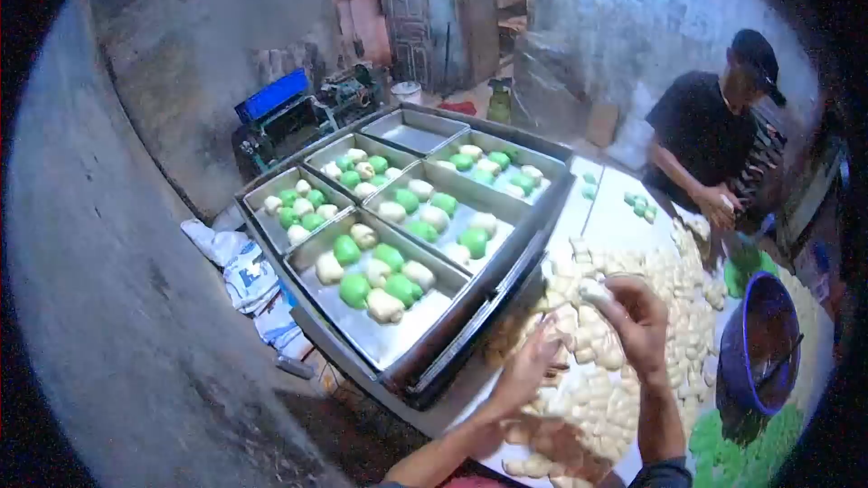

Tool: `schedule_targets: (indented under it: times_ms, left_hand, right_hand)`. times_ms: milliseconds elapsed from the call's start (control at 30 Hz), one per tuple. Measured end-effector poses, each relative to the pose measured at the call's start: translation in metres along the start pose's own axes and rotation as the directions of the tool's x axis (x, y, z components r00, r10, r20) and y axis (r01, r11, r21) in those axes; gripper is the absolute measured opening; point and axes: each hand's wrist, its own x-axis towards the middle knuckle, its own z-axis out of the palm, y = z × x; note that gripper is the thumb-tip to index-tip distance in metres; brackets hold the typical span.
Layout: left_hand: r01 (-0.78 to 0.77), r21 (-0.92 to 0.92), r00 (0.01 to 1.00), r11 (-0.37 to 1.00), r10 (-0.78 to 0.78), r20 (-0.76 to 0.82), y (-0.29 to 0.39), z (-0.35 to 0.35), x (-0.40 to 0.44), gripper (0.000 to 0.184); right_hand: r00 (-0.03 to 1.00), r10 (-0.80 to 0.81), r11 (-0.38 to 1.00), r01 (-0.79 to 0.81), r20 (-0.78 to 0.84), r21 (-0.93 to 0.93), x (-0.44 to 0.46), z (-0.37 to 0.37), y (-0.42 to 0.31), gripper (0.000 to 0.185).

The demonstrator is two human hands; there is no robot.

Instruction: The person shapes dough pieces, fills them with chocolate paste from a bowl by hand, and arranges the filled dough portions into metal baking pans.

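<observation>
Over the table of dough, my right hand (640,318) has its fingers curled around a pale piece of dough (594,291). My left hand (529,369) is a little lower and to the left, fingers bent together. Blur hides what lies between its fingertips. Beneath both hands many cream dough pieces (601,393) cover the white tabletop. To the left, a large dark tray holds several metal pans; the nearest pan (414,332) contains green dough balls (354,289) and cream dough balls (385,305).
A purple bowl (752,370) with brown filling and a utensil stands at the right, beside green dough pieces (737,452). Across the table a person in a black cap (714,126) handles something small. A wall (136,307) runs along the left, with bags (249,276) beside it.
</observation>
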Motion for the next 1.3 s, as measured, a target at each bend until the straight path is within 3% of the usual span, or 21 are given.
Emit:
schedule_targets:
  times_ms: [167, 200, 267, 333, 367, 467, 500, 600, 633, 667, 733, 767, 867, 933, 967, 1033, 1067, 1100, 1133, 1167, 1300]
  left_hand:
    - [-0.179, 0.156, 0.917, 0.971, 0.107, 0.383, -0.107, -0.032, 0.005, 0.043]
    - [0.009, 0.251, 0.937, 0.968, -0.096, 0.336, -0.079, -0.026, -0.014, 0.042]
    - [-0.037, 0.374, 0.926, 0.927, -0.109, 0.361, -0.133, -0.038, -0.006, 0.046]
    - [0.117, 0.339, 0.92, 0.934, -0.23, 0.316, -0.124, -0.044, -0.014, 0.048]
    - [-0.027, 0.223, 0.917, 0.974, -0.064, 0.394, -0.122, -0.048, -0.017, 0.047]
    - [0.017, 0.486, 0.923, 0.874, -0.201, 0.328, -0.102, -0.061, -0.02, 0.044]
    - [-0.075, 0.377, 0.951, 0.923, -0.047, 0.305, -0.095, -0.065, -0.026, 0.042]
    - [-0.048, 0.273, 0.97, 0.961, -0.02, 0.242, -0.109, -0.08, -0.026, 0.044]
    - [-0.047, 0.21, 0.977, 0.977, 0.001, 0.215, -0.113, -0.082, -0.028, 0.044]
    - [-0.05, 0.147, 0.982, 0.988, 0.021, 0.188, -0.117, -0.085, -0.029, 0.045]
    - [0.052, 0.084, 0.986, 0.995, -0.065, 0.154, -0.11, -0.088, -0.035, 0.044]
    - [0.11, 0.049, 0.984, 0.993, -0.116, 0.137, -0.104, -0.089, -0.038, 0.043]
    - [0.238, 0.061, 0.961, 0.969, -0.244, 0.13, -0.096, -0.088, -0.046, 0.04]
    - [0.262, 0.146, 0.942, 0.954, -0.286, 0.174, -0.101, -0.094, -0.045, 0.039]
    - [0.292, 0.043, 0.944, 0.955, -0.295, 0.146, -0.066, -0.081, -0.049, 0.04]
    - [0.24, 0.358, 0.942, 0.902, -0.306, 0.14, -0.056, -0.083, -0.047, 0.036]
    - [0.313, 0.182, 0.942, 0.932, -0.329, 0.07, -0.045, -0.075, -0.055, 0.03]
    - [0.175, 0.27, 0.959, 0.947, -0.226, 0.171, -0.047, -0.081, -0.052, 0.028]
    - [0.322, 0.462, 0.91, 0.827, -0.404, 0.09, -0.037, -0.079, -0.052, 0.026]
    - [0.319, 0.201, 0.934, 0.926, -0.344, 0.099, -0.039, -0.068, -0.056, 0.029]
    - [0.362, 0.329, 0.905, 0.872, -0.414, 0.101, -0.057, -0.06, -0.062, 0.037]
  right_hand:
    - [0.982, -0.15, 0.988, 0.152, 0.113, -0.006, 0.114, 0.058, -0.058, 0.019]
    - [0.967, -0.177, 0.982, 0.187, 0.184, -0.033, 0.14, 0.068, -0.056, 0.02]
    - [0.954, -0.076, 0.987, 0.113, 0.29, -0.113, 0.18, 0.104, -0.071, 0.022]
    - [0.901, -0.249, 0.834, 0.386, 0.355, -0.394, 0.212, 0.141, -0.074, 0.025]
    - [0.885, -0.251, 0.763, 0.43, 0.392, -0.483, 0.231, 0.157, -0.07, 0.027]
    - [0.918, -0.072, 0.715, 0.32, 0.39, -0.621, 0.296, 0.202, -0.017, 0.03]
    - [0.907, -0.111, 0.671, 0.37, 0.406, -0.643, 0.31, 0.216, -0.004, 0.03]
    - [0.852, -0.061, 0.622, 0.441, 0.521, -0.647, 0.332, 0.247, 0.034, 0.027]
    - [0.823, 0.183, 0.483, 0.4, 0.537, -0.779, 0.331, 0.26, 0.039, 0.024]
    - [0.713, 0.103, 0.408, 0.606, 0.694, -0.683, 0.33, 0.256, 0.067, 0.023]
    - [0.697, 0.144, 0.367, 0.621, 0.702, -0.692, 0.338, 0.259, 0.082, 0.023]
    - [0.617, 0.036, 0.435, 0.699, 0.786, -0.568, 0.352, 0.253, 0.101, 0.023]
    - [0.757, -0.018, 0.33, 0.621, 0.653, -0.711, 0.336, 0.228, 0.051, 0.019]
    - [0.72, -0.366, 0.445, 0.692, 0.59, -0.569, 0.311, 0.196, 0.009, 0.026]
    - [0.794, -0.093, 0.449, 0.572, 0.601, -0.686, 0.293, 0.179, -0.029, 0.027]
    - [0.634, -0.456, 0.407, 0.773, 0.625, -0.487, 0.274, 0.129, -0.028, 0.027]
    - [0.598, -0.552, 0.368, 0.8, 0.581, -0.474, 0.257, 0.101, -0.024, 0.028]
    - [0.711, -0.439, 0.54, 0.697, 0.55, -0.471, 0.221, 0.07, -0.037, 0.027]
    - [0.801, -0.314, 0.688, 0.562, 0.51, -0.459, 0.177, 0.043, -0.059, 0.03]
    - [0.851, -0.255, 0.679, 0.496, 0.459, -0.541, 0.132, 0.014, -0.065, 0.028]
    - [0.978, 0.163, 0.55, 0.021, 0.133, -0.835, -0.04, -0.092, -0.032, 0.032]
